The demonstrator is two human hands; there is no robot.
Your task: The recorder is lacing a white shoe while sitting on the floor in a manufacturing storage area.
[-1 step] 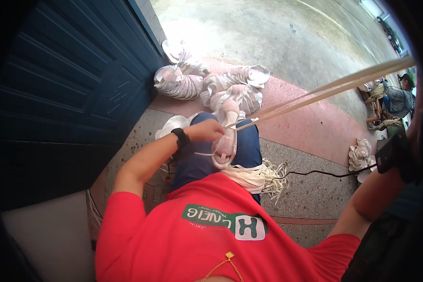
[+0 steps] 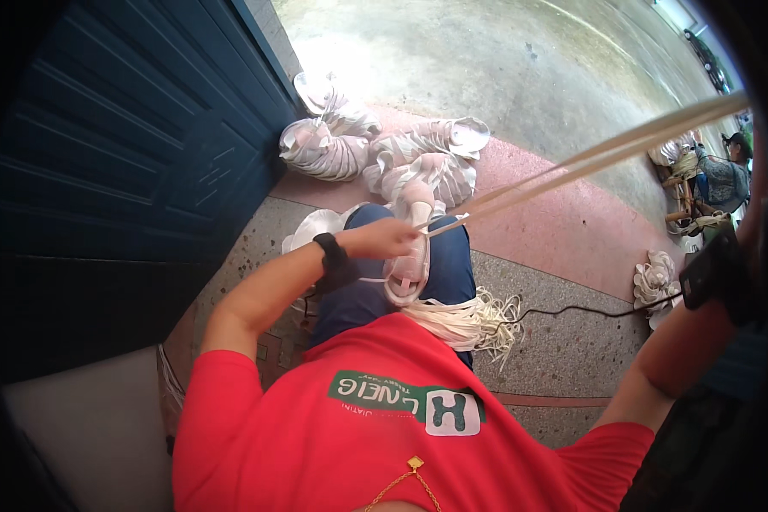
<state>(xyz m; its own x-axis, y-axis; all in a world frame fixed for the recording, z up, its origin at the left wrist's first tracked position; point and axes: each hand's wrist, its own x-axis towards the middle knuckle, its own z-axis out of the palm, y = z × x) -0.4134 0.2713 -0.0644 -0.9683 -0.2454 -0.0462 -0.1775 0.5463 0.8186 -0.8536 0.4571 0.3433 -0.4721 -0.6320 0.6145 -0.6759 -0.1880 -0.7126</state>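
Cream cord strands (image 2: 572, 166) run taut from the left hand (image 2: 388, 239), fingers closed on them at frame centre, up to the upper right. The right hand's off-frame, so can't tell its grip. I'd keep tension even while looping the pale bundle (image 2: 410, 264).

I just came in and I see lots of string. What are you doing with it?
A person in a red shirt sits on the floor beside a blue door. The left hand grips pale strips that stretch tight up toward the raised right arm; the right hand is out of view. A partly wound bundle rests on the lap, loose strips lie beside the leg, and finished bundles sit on the floor ahead.
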